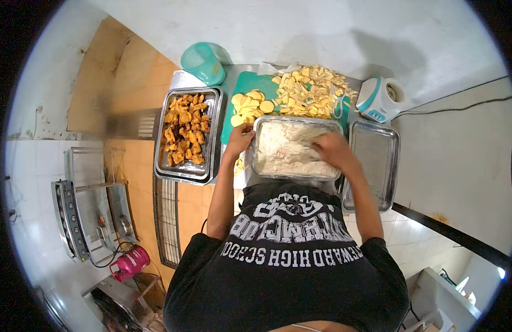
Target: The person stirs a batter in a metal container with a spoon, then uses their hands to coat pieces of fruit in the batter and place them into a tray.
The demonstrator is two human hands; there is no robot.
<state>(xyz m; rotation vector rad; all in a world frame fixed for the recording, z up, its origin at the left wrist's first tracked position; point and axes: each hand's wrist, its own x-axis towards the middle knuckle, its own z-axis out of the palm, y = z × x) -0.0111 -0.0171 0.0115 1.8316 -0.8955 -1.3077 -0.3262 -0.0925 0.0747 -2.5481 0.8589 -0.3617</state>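
A metal tray of white flour (283, 148) sits at the near edge of the counter, with a few pinkish pieces showing through the powder. At its left rim, my left hand (240, 140) is closed on the tray's edge. My right hand (332, 150) reaches over the right side, fingers bent together at the flour's surface; what they pinch, if anything, is hidden. Behind the tray lie round yellow slices (250, 105) and a heap of cut yellow pieces (308, 91) on a green cutting board (227, 119).
Left stands a metal tray (205, 176) holding browned fried pieces (185, 130). A teal plastic container (203, 63) is behind it. Right are another metal tray (372, 157) and a white-and-teal kitchen scale (380, 99) by the wall. A pink gas cylinder (131, 261) stands on the floor at left.
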